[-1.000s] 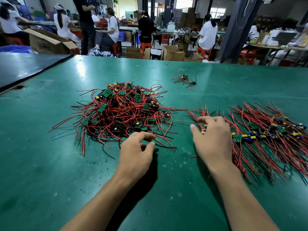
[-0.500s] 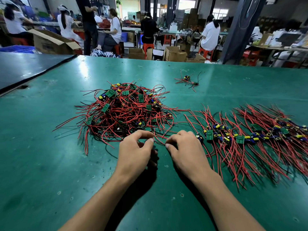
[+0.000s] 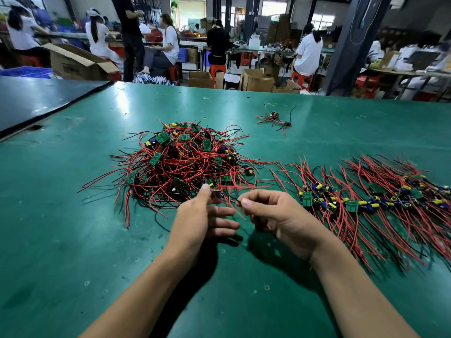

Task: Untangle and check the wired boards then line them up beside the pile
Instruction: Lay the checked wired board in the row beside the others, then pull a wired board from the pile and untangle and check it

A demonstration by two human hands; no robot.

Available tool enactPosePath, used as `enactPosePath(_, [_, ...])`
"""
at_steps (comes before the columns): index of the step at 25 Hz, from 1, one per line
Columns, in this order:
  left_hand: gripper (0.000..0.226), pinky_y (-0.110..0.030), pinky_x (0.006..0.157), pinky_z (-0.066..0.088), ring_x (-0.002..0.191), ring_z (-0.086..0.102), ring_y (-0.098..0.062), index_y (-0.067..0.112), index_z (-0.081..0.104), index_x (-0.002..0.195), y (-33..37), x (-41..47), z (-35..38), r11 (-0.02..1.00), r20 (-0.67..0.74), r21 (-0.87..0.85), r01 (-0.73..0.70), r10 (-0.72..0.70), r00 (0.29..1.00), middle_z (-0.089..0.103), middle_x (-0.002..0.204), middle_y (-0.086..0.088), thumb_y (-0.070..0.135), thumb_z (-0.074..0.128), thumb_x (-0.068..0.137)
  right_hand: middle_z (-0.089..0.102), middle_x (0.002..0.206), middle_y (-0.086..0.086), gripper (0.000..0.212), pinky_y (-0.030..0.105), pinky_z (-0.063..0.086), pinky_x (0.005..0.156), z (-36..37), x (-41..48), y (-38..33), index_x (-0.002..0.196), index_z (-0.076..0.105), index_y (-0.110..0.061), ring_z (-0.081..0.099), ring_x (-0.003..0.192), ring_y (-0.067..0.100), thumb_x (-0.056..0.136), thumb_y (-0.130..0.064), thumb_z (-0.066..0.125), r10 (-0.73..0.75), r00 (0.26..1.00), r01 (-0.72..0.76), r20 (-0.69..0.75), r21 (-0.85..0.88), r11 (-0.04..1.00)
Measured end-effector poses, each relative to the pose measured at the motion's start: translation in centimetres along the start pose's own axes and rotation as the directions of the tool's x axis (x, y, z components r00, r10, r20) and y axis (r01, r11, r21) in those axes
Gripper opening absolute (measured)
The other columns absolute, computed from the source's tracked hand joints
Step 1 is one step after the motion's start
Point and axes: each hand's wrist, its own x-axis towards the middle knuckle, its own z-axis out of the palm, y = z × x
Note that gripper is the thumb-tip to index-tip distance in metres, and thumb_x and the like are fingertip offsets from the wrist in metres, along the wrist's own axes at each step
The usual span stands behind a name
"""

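A tangled pile (image 3: 185, 164) of small green boards with red and black wires lies on the green table (image 3: 61, 240), left of centre. To its right runs a row of laid-out boards (image 3: 371, 201) with their wires fanned toward me. Just in front of the pile, my left hand (image 3: 202, 215) pinches a small wired board (image 3: 217, 193) between thumb and forefinger. My right hand (image 3: 275, 215) pinches that board's wires a short way to the right. Both hands hover just above the table.
A small separate bunch of wired boards (image 3: 275, 118) lies farther back on the table. A dark table (image 3: 36, 98) adjoins on the left. Beyond the far edge are cardboard boxes (image 3: 256, 81), red stools and several seated and standing people.
My right hand has left the row and come across to the pile's front edge. Both hands have risen slightly and now hold one wired board between them.
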Motion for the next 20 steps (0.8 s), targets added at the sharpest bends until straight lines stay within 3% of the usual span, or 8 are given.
enactPosePath(3, [0.034, -0.028, 0.045, 0.055, 0.048, 0.065, -0.021, 0.001, 0.062, 0.098, 0.2, 0.0, -0.3, 0.999, 0.030, -0.046, 0.012, -0.011, 0.999, 0.072, 0.070, -0.013, 0.034, 0.053, 0.098, 0.064, 0.071, -0.005, 0.006, 0.012, 0.034, 0.049, -0.5, -0.6, -0.2, 0.083, 0.076, -0.016, 0.048, 0.056, 0.001, 0.079, -0.018, 0.079, 0.059, 0.980, -0.041, 0.192, -0.096, 0.995])
enactPosePath(5, [0.025, -0.024, 0.045, 0.053, 0.049, 0.066, -0.018, 0.005, 0.064, 0.094, 0.2, 0.0, -0.4, 0.997, 0.049, -0.069, 0.022, -0.019, 0.999, 0.074, 0.077, -0.012, 0.029, 0.059, 0.094, 0.067, 0.073, -0.006, 0.006, 0.010, 0.034, 0.047, -0.5, -0.7, -0.2, 0.082, 0.074, -0.016, 0.049, 0.053, -0.002, 0.081, -0.021, 0.078, 0.113, 0.967, -0.085, 0.228, -0.129, 0.988])
enactPosePath(9, [0.029, -0.026, 0.047, 0.055, 0.053, 0.067, -0.021, 0.008, 0.063, 0.096, 0.2, 0.0, -0.6, 0.996, 0.109, -0.089, 0.022, -0.012, 0.994, 0.074, 0.084, -0.012, 0.037, 0.060, 0.093, 0.062, 0.068, -0.004, 0.028, 0.013, 0.034, 0.043, -0.7, 0.0, 0.3, 0.078, 0.071, -0.019, 0.046, 0.047, 0.002, 0.078, -0.047, 0.077, 0.122, 0.992, -0.124, -0.024, -0.175, 0.977])
enactPosePath(11, [0.031, -0.027, 0.047, 0.054, 0.054, 0.066, -0.023, 0.009, 0.068, 0.090, -0.1, -0.3, -0.5, 0.999, 0.140, 0.018, -0.033, 0.030, 0.990, 0.073, 0.085, -0.011, 0.040, 0.064, 0.088, 0.066, 0.071, -0.002, 0.030, 0.016, 0.037, 0.045, -0.7, 0.5, 0.6, 0.085, 0.073, -0.018, 0.046, 0.047, 0.005, 0.083, -0.049, 0.071, 0.095, 0.986, -0.121, -0.140, -0.196, 0.973])
enactPosePath(14, [0.037, -0.026, 0.045, 0.050, 0.050, 0.062, -0.021, 0.006, 0.068, 0.085, -0.6, -1.0, 0.0, 0.981, 0.235, 0.149, -0.124, 0.086, 0.968, 0.070, 0.074, -0.009, 0.042, 0.070, 0.080, 0.068, 0.073, -0.001, 0.028, 0.014, 0.037, 0.044, -0.5, 0.7, 0.9, 0.090, 0.075, -0.020, 0.047, 0.047, 0.005, 0.094, -0.046, 0.064, 0.086, 0.983, -0.127, -0.162, -0.262, 0.957])
enactPosePath(16, [0.034, -0.023, 0.044, 0.042, 0.044, 0.052, -0.012, 0.011, 0.065, 0.075, -0.9, -1.3, -0.1, 0.900, 0.273, 0.326, -0.288, 0.202, 0.941, 0.060, 0.058, 0.000, 0.044, 0.071, 0.082, 0.068, 0.073, -0.005, 0.026, 0.014, 0.040, 0.049, -0.5, 0.7, 1.0, 0.093, 0.076, -0.020, 0.051, 0.051, 0.003, 0.094, -0.043, 0.064, 0.079, 0.985, -0.121, -0.152, -0.291, 0.949])
enactPosePath(18, [0.035, -0.022, 0.047, 0.033, 0.047, 0.040, -0.006, 0.018, 0.058, 0.063, -1.2, -1.5, -0.2, 0.696, 0.307, 0.514, -0.502, 0.397, 0.865, 0.045, 0.052, 0.009, 0.041, 0.071, 0.086, 0.072, 0.081, -0.007, 0.022, 0.021, 0.044, 0.067, -0.8, 0.7, 1.1, 0.098, 0.078, -0.021, 0.060, 0.067, 0.004, 0.093, -0.040, 0.068, 0.064, 0.986, -0.115, -0.156, -0.345, 0.932])
enactPosePath(20, [0.040, -0.021, 0.050, 0.028, 0.052, 0.033, -0.003, 0.027, 0.048, 0.055, -1.1, -1.9, 0.1, 0.531, 0.324, 0.560, -0.636, 0.566, 0.758, 0.036, 0.054, 0.010, 0.039, 0.071, 0.085, 0.064, 0.083, 0.009, 0.023, 0.034, 0.032, 0.071, -0.8, 0.6, 1.0, 0.096, 0.079, -0.024, 0.050, 0.076, 0.021, 0.089, -0.044, 0.072, 0.091, 0.989, -0.127, -0.120, -0.335, 0.934])
